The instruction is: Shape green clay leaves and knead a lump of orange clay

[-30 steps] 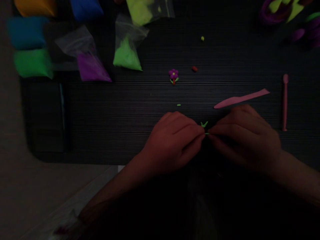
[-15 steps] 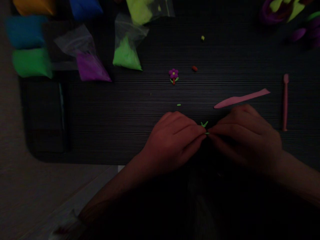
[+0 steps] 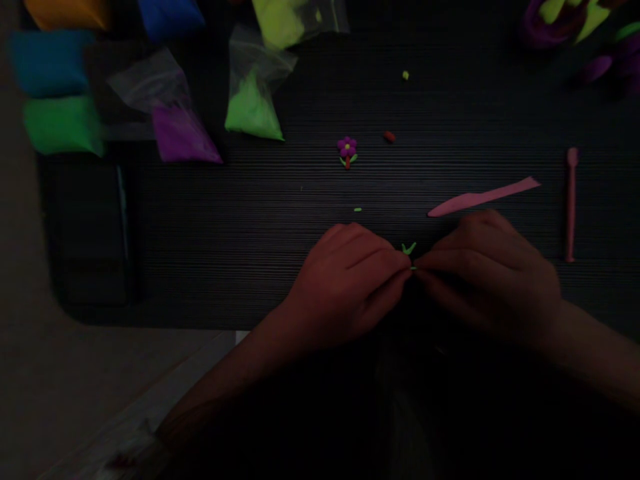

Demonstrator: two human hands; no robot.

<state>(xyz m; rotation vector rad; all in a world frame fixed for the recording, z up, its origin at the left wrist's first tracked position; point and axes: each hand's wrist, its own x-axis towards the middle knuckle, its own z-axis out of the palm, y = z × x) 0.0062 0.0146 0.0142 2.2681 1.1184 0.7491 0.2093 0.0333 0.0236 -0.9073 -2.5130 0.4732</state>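
Between its fingertips my left hand (image 3: pixel 350 280) pinches one end of a tiny green clay piece (image 3: pixel 413 269). My right hand (image 3: pixel 493 280) is closed in a pinch at the piece's other end. Just beyond the fingertips lies a green V-shaped clay sprig (image 3: pixel 409 249), partly hidden by my left fingers. A short green clay strip (image 3: pixel 357 210) rests on the table above my left hand. Farther up is a small clay flower (image 3: pixel 347 148) with purple petals, a yellow centre, a red stem and green leaves.
Above my right hand lies a pink clay knife (image 3: pixel 480 198), with a pink stick tool (image 3: pixel 571 203) to its right. Red (image 3: pixel 389 137) and yellow clay bits (image 3: pixel 405 75) sit farther back. Several clay bags, including a light green bag (image 3: pixel 255 110), and a dark phone-like device (image 3: pixel 93 233) are left.
My two hands have drawn very slightly closer around the green clay piece, so a little less of it shows. The things on the table have not moved.
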